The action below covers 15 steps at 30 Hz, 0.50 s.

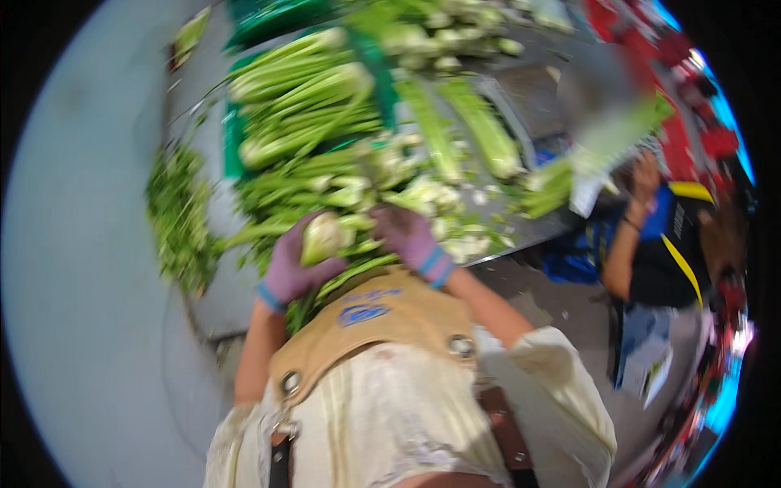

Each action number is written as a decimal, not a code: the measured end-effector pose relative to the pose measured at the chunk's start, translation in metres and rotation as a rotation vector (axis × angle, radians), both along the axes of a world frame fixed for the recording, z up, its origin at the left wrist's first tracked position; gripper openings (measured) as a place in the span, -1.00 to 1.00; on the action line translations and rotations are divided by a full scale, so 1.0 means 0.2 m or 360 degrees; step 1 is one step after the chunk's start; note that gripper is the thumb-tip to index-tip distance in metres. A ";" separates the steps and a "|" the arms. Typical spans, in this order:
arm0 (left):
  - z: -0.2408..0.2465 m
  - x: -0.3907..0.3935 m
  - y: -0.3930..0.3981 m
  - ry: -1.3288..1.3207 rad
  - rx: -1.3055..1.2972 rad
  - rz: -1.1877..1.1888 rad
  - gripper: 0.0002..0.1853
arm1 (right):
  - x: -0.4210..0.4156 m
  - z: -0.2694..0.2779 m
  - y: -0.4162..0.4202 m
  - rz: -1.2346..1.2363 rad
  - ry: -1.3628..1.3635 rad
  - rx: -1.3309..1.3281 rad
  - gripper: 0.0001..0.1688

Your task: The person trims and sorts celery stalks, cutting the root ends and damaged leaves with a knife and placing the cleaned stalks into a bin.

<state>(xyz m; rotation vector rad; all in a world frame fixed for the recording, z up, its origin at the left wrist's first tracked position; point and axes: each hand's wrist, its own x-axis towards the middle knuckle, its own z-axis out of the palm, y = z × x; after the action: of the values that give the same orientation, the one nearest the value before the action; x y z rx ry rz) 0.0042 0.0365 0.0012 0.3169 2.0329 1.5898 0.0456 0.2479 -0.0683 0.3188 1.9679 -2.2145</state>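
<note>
My left hand [302, 259], in a purple glove with a blue cuff, is closed around the pale root end of a celery bunch [323, 236]. The stalks run down close to my tan apron [390, 308]. Just right of that root end, my right hand [406, 238], gloved alike, has its fingers curled. A narrow greyish blade, apparently a knife [367, 174], points away from those fingers; motion blur hides its detail. Beyond my hands, celery bunches [305, 100] lie stacked on green plastic [232, 143]. Pale cut trimmings [430, 198] are heaped to the right.
Two celery bunches [482, 128] lie on the metal table [229, 308] at the right. Leafy celery tops [180, 213] hang over its left edge. More celery [439, 33] is piled at the far side. Another person [665, 244] is at the right, a hand near celery.
</note>
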 end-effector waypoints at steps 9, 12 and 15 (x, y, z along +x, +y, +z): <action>0.08 0.02 -0.09 0.0236 0.0129 0.0127 -0.25 | 0.02 0.40 -0.09 0.0621 0.0852 0.1181 -0.56; 0.10 0.04 -0.06 0.0265 0.0129 0.0171 -0.25 | 0.00 0.41 -0.13 0.0633 0.0935 0.1316 -0.55; 0.11 0.05 -0.06 0.0413 0.0022 0.0214 -0.25 | -0.02 0.42 -0.13 0.0679 0.0957 0.1398 -0.54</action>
<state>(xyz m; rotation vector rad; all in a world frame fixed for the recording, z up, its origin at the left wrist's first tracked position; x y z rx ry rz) 0.0134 0.0241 0.0223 0.4183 2.2813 1.7196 0.0425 0.2211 0.0158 -0.6987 2.8703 -1.1501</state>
